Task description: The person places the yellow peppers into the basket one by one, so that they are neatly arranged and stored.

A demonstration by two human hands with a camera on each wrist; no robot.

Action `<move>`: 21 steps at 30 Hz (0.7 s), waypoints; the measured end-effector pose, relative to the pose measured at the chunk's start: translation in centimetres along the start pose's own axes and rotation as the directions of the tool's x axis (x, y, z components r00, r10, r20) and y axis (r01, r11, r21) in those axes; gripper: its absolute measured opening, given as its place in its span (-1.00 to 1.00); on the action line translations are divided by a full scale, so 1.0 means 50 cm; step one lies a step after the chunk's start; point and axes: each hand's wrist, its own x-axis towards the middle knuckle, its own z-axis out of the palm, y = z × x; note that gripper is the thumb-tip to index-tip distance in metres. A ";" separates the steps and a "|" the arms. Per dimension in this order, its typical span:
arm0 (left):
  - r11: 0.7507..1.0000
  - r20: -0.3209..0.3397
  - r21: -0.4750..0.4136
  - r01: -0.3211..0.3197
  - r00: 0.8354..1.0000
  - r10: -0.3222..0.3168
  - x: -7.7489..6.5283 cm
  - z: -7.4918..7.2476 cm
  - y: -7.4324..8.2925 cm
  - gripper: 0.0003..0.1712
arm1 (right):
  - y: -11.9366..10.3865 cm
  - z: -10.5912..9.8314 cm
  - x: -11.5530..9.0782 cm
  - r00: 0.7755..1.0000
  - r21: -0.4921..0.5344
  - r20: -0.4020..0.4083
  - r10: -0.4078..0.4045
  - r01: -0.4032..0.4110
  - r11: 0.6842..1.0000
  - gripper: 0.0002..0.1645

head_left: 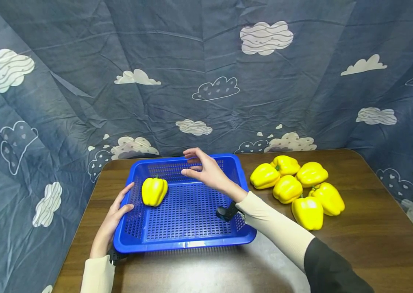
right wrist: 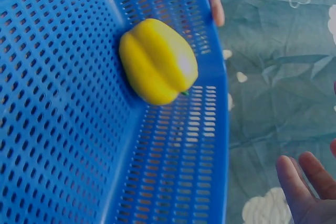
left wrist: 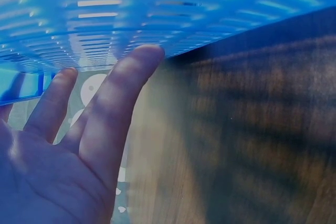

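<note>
A blue plastic basket (head_left: 182,245) with slotted walls stands on the table. One yellow bell pepper (head_left: 154,191) is inside it near the left wall, and the right wrist view shows this bell pepper (right wrist: 157,62) lying against the mesh. My left hand (head_left: 113,217) rests at the basket's left rim, its fairly straight fingers touching the side. Above the basket's back right part is my right hand (head_left: 208,173), fingers loosely bent, thumb apart, nothing between them. Only the fingers of this right hand (right wrist: 312,190) show at the edge of the right wrist view.
Right of the basket, several yellow bell peppers (head_left: 288,189) lie close together on the brown wooden table (head_left: 371,228). A dark blue cloth (head_left: 177,49) printed with clouds hangs behind the table's back edge.
</note>
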 end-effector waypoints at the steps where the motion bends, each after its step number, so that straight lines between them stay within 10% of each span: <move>1: 1.000 0.001 -0.004 -0.001 1.000 0.001 0.000 0.000 0.000 -0.30 | -0.001 -0.006 -0.004 1.000 -0.001 -0.005 -0.001 0.001 1.000 -0.41; 21: 1.000 -0.003 -0.016 -0.004 1.000 0.004 -0.001 0.002 -0.001 -0.29 | -0.031 -0.099 -0.090 0.995 -0.020 -0.083 0.047 -0.049 0.999 -0.43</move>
